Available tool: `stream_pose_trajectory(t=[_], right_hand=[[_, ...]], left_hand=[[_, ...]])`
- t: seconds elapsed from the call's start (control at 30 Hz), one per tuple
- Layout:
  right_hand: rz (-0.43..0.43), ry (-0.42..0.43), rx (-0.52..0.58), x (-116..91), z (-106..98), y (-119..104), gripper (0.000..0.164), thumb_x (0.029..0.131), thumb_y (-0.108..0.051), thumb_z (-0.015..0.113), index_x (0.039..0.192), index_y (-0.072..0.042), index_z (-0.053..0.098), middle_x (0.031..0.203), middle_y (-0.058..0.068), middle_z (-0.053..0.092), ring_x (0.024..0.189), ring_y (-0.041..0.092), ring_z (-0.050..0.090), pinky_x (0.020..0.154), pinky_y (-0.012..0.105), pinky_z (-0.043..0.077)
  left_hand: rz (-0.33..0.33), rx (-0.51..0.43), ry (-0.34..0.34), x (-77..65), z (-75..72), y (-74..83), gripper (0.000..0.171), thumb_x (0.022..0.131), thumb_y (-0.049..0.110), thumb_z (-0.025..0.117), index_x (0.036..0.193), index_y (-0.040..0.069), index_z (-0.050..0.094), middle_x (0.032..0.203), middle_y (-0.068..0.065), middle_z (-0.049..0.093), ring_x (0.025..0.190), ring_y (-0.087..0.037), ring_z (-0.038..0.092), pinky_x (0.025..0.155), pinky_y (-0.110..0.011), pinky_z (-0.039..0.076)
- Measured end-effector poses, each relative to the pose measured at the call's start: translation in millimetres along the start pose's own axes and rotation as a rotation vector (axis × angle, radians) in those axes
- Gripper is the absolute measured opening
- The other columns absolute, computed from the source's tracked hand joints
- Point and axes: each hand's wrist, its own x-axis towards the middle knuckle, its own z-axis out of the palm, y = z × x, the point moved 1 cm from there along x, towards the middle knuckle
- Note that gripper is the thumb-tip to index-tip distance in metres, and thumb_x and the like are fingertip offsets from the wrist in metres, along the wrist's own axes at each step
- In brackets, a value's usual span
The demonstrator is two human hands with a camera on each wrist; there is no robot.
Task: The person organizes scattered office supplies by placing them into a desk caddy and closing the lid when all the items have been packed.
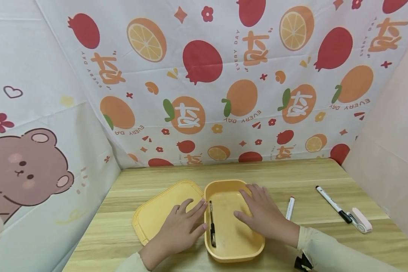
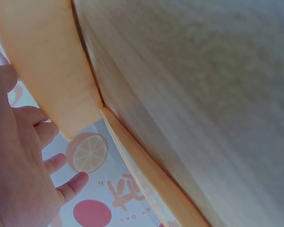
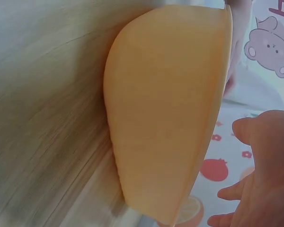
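A yellow open-topped plastic box (image 1: 236, 226) stands on the wooden table. Inside, along its left wall, lies a pen (image 1: 212, 228) with a black grip. My left hand (image 1: 181, 228) is at the box's left rim, its fingertips right at the edge and its fingers loosely spread. In the left wrist view, those fingers lie along the upper edge of the box wall (image 2: 47, 61). My right hand (image 1: 263, 211) hovers over the right rim, fingers spread, holding nothing. The right wrist view has its fingers apart from the box side (image 3: 161, 104).
A yellow lid (image 1: 163, 211) lies flat left of the box, partly beneath my left hand. Right of the box are a white marker with a red end (image 1: 290, 207), a black-capped white marker (image 1: 331, 202) and a white correction-tape-like item (image 1: 360, 221). Printed cloth (image 1: 204, 98) stands behind the table.
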Motion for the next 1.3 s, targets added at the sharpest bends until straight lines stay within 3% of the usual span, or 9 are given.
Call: stream_pose_trajectory(t=[0.53, 0.97, 1.3], right_hand=[[0.093, 0.051, -0.011, -8.8, -10.5, 28.7, 0.071, 0.096, -0.052, 0.062, 0.150, -0.008, 0.048, 0.155, 0.022, 0.038, 0.147, 0.043, 0.029, 0.117, 0.069, 0.014], [0.168, 0.070, -0.009, -21.9, -23.5, 64.5, 0.076, 0.099, -0.051, 0.058, 0.150, 0.003, 0.041, 0.153, 0.029, 0.035, 0.146, 0.048, 0.024, 0.116, 0.066, 0.014], [0.248, 0.071, -0.022, -38.8, -25.7, 95.4, 0.074, 0.100, -0.049, 0.058, 0.150, 0.003, 0.041, 0.153, 0.035, 0.033, 0.143, 0.054, 0.024, 0.110, 0.073, 0.019]], left_hand=[[0.030, 0.005, 0.012, -1.7, -2.2, 1.4, 0.059, 0.105, 0.047, 0.046, 0.155, 0.017, 0.042, 0.159, 0.001, 0.043, 0.145, -0.035, 0.035, 0.107, -0.055, 0.034], [0.008, -0.015, 0.013, -0.7, 0.1, 0.3, 0.059, 0.105, 0.049, 0.045, 0.155, 0.017, 0.042, 0.160, 0.002, 0.041, 0.146, -0.035, 0.034, 0.109, -0.055, 0.032], [0.011, -0.032, 0.002, -2.0, -0.9, 1.9, 0.060, 0.105, 0.049, 0.045, 0.155, 0.017, 0.042, 0.161, 0.001, 0.040, 0.145, -0.036, 0.035, 0.108, -0.057, 0.032]])
